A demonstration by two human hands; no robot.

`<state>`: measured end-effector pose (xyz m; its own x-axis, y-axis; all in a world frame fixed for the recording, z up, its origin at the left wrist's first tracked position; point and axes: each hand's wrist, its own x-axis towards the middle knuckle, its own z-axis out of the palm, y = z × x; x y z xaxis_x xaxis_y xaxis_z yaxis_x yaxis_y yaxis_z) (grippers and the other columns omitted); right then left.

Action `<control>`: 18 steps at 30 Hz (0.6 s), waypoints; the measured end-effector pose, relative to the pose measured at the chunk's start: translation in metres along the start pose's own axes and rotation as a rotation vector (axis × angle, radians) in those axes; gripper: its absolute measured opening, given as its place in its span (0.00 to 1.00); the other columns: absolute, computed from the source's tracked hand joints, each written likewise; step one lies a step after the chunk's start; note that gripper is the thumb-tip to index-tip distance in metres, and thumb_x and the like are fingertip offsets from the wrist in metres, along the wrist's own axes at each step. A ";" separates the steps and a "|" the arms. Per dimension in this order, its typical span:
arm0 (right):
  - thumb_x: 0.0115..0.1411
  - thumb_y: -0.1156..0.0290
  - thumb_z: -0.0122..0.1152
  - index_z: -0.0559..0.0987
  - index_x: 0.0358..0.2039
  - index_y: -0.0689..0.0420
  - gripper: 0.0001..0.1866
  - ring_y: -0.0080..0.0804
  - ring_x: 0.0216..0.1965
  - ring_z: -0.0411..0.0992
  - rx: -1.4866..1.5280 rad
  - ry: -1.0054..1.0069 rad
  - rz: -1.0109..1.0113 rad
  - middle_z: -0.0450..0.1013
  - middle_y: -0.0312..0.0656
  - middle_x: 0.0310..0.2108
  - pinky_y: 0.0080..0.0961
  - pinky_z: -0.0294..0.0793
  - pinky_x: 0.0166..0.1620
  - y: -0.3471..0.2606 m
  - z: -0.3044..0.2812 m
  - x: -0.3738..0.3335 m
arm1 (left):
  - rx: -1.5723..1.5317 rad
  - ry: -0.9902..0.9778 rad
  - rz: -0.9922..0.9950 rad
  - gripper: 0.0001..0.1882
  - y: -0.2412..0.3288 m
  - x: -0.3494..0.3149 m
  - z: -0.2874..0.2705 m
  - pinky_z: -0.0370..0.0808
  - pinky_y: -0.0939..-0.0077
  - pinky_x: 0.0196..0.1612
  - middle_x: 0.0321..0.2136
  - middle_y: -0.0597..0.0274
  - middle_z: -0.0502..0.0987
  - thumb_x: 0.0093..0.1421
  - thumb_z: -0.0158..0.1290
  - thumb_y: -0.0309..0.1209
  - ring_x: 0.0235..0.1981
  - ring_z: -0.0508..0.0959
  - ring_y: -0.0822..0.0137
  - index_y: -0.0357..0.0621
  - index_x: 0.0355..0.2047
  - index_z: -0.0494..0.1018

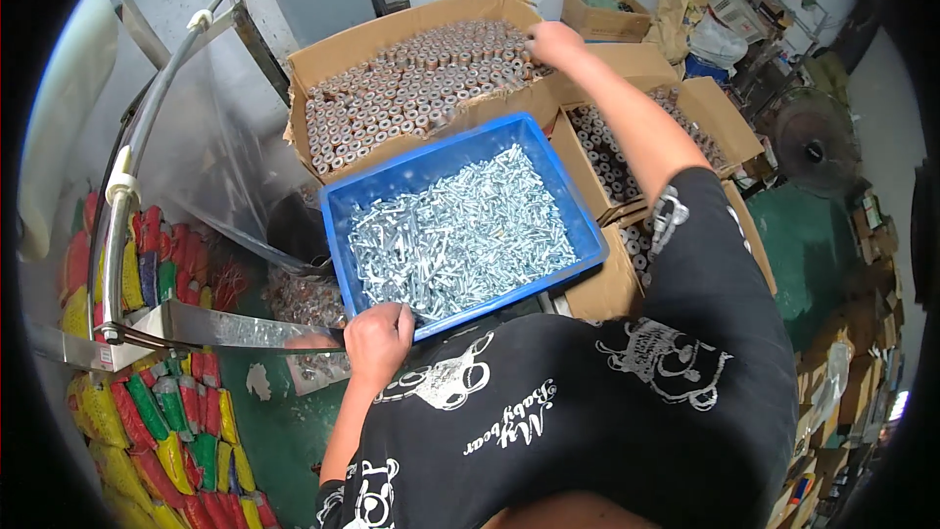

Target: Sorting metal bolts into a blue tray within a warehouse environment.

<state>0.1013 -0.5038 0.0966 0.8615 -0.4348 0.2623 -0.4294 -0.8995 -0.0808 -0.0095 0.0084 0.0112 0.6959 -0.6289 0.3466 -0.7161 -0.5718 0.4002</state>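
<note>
A blue plastic tub (338, 235) holds a heap of small silver screw-like metal pieces (470, 235). My left hand (379, 341) is closed at the tub's near left corner, beside a metal strip; what its fingers hold is hidden. Beyond the tub stands a large open carton (305, 67), filled with upright short cylinders (411, 78) that have pale ringed ends. My right arm reaches across to this carton's far right corner. There my right hand (555, 45) is closed, its fingers curled down among the cylinders; I cannot make out what is in them.
More open cartons (578, 168) of similar cylinders stand right of the tub. At left are a curved metal frame (122, 191) and a metal chute (235, 331). Red, green and yellow packets (176, 421) are piled below. A fan (815, 147) stands at far right.
</note>
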 end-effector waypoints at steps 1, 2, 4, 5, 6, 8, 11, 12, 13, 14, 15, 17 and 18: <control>0.59 0.64 0.55 0.83 0.36 0.55 0.12 0.34 0.40 0.79 -0.011 0.001 -0.007 0.80 0.43 0.38 0.34 0.76 0.37 -0.003 0.009 0.013 | -0.013 0.013 -0.010 0.15 0.000 -0.001 0.001 0.69 0.53 0.25 0.16 0.49 0.72 0.55 0.55 0.32 0.20 0.74 0.47 0.40 0.14 0.69; 0.59 0.66 0.53 0.83 0.39 0.53 0.13 0.36 0.45 0.77 -0.135 -0.101 0.064 0.79 0.42 0.42 0.37 0.76 0.41 -0.004 0.018 0.024 | -0.022 0.019 -0.011 0.15 0.000 0.000 0.003 0.69 0.53 0.25 0.16 0.49 0.72 0.55 0.55 0.32 0.20 0.74 0.47 0.40 0.14 0.69; 0.59 0.67 0.51 0.83 0.43 0.51 0.15 0.37 0.50 0.76 -0.297 -0.233 0.134 0.77 0.41 0.48 0.38 0.76 0.46 -0.013 0.041 0.036 | -0.054 0.020 -0.026 0.14 -0.002 -0.003 0.002 0.69 0.53 0.25 0.16 0.50 0.72 0.55 0.55 0.31 0.20 0.74 0.47 0.40 0.15 0.70; 0.60 0.66 0.50 0.83 0.44 0.50 0.16 0.36 0.51 0.76 -0.338 -0.264 0.146 0.77 0.40 0.49 0.37 0.76 0.47 -0.004 0.047 0.038 | -0.059 0.025 -0.017 0.14 -0.001 -0.001 0.000 0.70 0.53 0.25 0.16 0.50 0.72 0.54 0.55 0.31 0.20 0.75 0.48 0.40 0.15 0.70; 0.60 0.66 0.50 0.83 0.44 0.49 0.16 0.36 0.51 0.75 -0.339 -0.265 0.152 0.77 0.39 0.49 0.36 0.76 0.47 -0.006 0.050 0.035 | -0.063 0.034 -0.046 0.14 -0.003 -0.002 0.003 0.70 0.53 0.25 0.16 0.50 0.72 0.54 0.55 0.31 0.20 0.75 0.48 0.40 0.15 0.70; 0.60 0.65 0.49 0.83 0.44 0.48 0.16 0.36 0.51 0.75 -0.343 -0.270 0.178 0.77 0.38 0.50 0.35 0.76 0.47 -0.015 0.044 0.031 | -0.074 0.034 -0.012 0.14 -0.005 -0.004 0.002 0.71 0.54 0.26 0.16 0.51 0.73 0.54 0.56 0.32 0.20 0.75 0.49 0.41 0.14 0.70; 0.59 0.64 0.51 0.83 0.44 0.49 0.16 0.35 0.51 0.75 -0.328 -0.277 0.235 0.77 0.38 0.49 0.35 0.76 0.48 -0.010 0.033 0.029 | -0.093 0.056 0.009 0.14 -0.010 -0.004 0.005 0.72 0.56 0.26 0.16 0.53 0.73 0.54 0.55 0.32 0.20 0.75 0.50 0.42 0.14 0.70; 0.59 0.64 0.53 0.83 0.44 0.50 0.16 0.35 0.51 0.75 -0.299 -0.274 0.284 0.77 0.39 0.49 0.34 0.76 0.48 -0.013 0.028 0.028 | -0.107 0.049 0.035 0.14 -0.011 -0.003 0.006 0.72 0.56 0.26 0.16 0.53 0.73 0.54 0.55 0.31 0.20 0.75 0.50 0.42 0.14 0.70; 0.59 0.64 0.53 0.83 0.44 0.50 0.16 0.35 0.51 0.75 -0.302 -0.271 0.278 0.77 0.39 0.49 0.34 0.76 0.48 -0.018 0.024 0.027 | -0.100 0.032 0.020 0.14 -0.012 -0.003 0.005 0.72 0.56 0.26 0.16 0.54 0.73 0.54 0.55 0.31 0.20 0.76 0.51 0.43 0.14 0.70; 0.58 0.61 0.56 0.83 0.43 0.51 0.16 0.35 0.50 0.76 -0.231 -0.264 0.342 0.77 0.39 0.49 0.34 0.75 0.48 -0.022 0.020 0.026 | -0.100 0.036 0.020 0.14 -0.013 -0.002 0.004 0.72 0.56 0.26 0.16 0.54 0.73 0.54 0.55 0.31 0.20 0.76 0.51 0.43 0.14 0.70; 0.57 0.58 0.59 0.83 0.43 0.52 0.17 0.35 0.49 0.76 -0.159 -0.257 0.415 0.77 0.39 0.48 0.34 0.75 0.47 -0.020 0.017 0.023 | -0.097 0.035 0.023 0.13 -0.012 -0.003 0.003 0.72 0.56 0.25 0.16 0.54 0.73 0.53 0.55 0.31 0.20 0.76 0.51 0.43 0.13 0.70; 0.57 0.56 0.61 0.82 0.43 0.55 0.20 0.34 0.47 0.77 0.118 -0.159 0.234 0.78 0.39 0.47 0.33 0.75 0.47 -0.018 0.015 0.016 | -0.094 0.028 0.040 0.13 -0.014 -0.002 0.000 0.72 0.56 0.25 0.16 0.54 0.73 0.53 0.55 0.31 0.20 0.76 0.51 0.43 0.13 0.70; 0.56 0.53 0.63 0.82 0.43 0.57 0.22 0.32 0.45 0.77 0.390 -0.060 0.028 0.79 0.39 0.46 0.32 0.74 0.47 -0.018 0.012 0.014 | -0.089 0.035 0.044 0.13 -0.013 -0.004 -0.002 0.72 0.56 0.25 0.16 0.54 0.73 0.53 0.55 0.31 0.20 0.76 0.50 0.42 0.13 0.70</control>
<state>0.1240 -0.4938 0.0902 0.8700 -0.4509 0.1994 -0.3276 -0.8309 -0.4497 -0.0025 0.0191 0.0060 0.6661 -0.6332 0.3943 -0.7399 -0.4939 0.4568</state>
